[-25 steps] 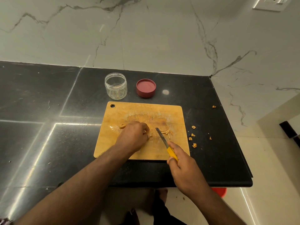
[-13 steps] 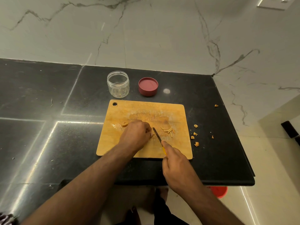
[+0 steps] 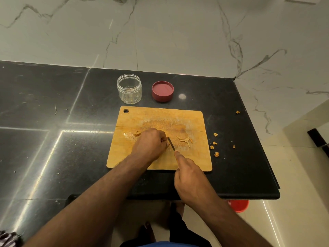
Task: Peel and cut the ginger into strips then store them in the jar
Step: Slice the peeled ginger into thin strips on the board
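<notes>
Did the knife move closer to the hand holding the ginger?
Yes. The knife has slid left across the cutting board, away from the cut strips, and its blade now sits right beside the left hand.

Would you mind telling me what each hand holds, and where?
The right hand grips the knife by its handle. The left hand is curled over ginger; the hold is hidden.

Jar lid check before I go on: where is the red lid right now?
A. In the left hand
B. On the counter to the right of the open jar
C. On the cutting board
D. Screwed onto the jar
B: the red lid lies on the black counter to the right of the open jar, behind the cutting board.
</notes>
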Demonstrator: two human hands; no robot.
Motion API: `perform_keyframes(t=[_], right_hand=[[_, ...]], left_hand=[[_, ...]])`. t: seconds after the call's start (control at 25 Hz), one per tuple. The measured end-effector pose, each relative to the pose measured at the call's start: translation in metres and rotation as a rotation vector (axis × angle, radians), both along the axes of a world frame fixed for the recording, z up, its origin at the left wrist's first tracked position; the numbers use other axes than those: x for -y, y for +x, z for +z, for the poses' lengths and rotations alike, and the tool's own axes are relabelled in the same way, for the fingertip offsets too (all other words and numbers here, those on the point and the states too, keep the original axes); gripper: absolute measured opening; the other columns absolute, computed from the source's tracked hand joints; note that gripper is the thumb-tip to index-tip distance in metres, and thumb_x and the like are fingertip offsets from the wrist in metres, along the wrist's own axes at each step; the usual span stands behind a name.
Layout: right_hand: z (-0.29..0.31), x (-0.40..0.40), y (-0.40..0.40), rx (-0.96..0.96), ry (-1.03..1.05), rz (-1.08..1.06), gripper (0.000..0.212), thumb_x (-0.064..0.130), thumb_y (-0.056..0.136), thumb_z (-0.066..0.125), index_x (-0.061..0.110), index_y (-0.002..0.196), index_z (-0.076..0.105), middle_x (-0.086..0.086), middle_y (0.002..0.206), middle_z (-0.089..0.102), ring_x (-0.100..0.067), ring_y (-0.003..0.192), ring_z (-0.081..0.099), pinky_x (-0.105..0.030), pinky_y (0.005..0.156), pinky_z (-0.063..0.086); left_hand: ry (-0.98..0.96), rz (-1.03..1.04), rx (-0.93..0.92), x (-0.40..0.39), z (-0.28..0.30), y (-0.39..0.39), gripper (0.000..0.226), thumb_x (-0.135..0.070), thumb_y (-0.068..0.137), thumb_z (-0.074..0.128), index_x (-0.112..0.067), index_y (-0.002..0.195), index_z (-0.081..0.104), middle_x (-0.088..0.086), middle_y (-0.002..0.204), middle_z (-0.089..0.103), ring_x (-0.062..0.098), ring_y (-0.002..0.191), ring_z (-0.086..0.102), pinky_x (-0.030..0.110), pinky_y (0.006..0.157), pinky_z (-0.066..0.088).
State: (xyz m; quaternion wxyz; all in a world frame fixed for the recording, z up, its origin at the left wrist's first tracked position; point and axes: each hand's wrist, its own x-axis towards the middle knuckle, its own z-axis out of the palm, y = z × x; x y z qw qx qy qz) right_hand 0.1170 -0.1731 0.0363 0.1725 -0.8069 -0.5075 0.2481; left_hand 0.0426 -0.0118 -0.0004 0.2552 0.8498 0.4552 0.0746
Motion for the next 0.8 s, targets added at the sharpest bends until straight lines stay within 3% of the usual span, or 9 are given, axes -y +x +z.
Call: perform_keyframes(t=[0.4,0.64,0.8], right_hand=[[0.004,0.025,-0.004,-0.008,-0.029,-0.036,0.057,0.024,0.104,0.04,0.034,0.155,0.017,0.007,0.128,0.05,-0.007,0.103,0.053,-0.025,0.087,0.05],[0.011,0.029,0.005,-0.028,0.065,-0.081,0.055,0.025,0.104,0.037,0.032,0.155,0.019,0.007,0.137,0.047,-0.008,0.112,0.051,-0.029,0.093,0.049],[0.011,0.025,0.006,-0.07,0.063,-0.045,0.054,0.024,0.104,0.037,0.031,0.155,0.021,0.006,0.138,0.047,-0.006,0.114,0.047,-0.026,0.097,0.045]], left_hand=[[-0.039,0.021,-0.019,-0.001,0.002,0.003,0.017,-0.029,0.091,0.07,-0.021,0.104,0.076,-0.002,0.102,0.071,0.014,0.093,0.063,0.035,0.083,0.058],[-0.012,0.012,-0.004,0.004,-0.001,0.0,0.021,-0.028,0.092,0.068,-0.023,0.111,0.075,-0.001,0.11,0.07,0.013,0.096,0.063,0.034,0.083,0.058],[0.007,0.04,0.018,0.006,-0.002,-0.001,0.023,-0.028,0.092,0.069,-0.022,0.114,0.074,-0.002,0.109,0.07,0.011,0.092,0.063,0.027,0.076,0.055]])
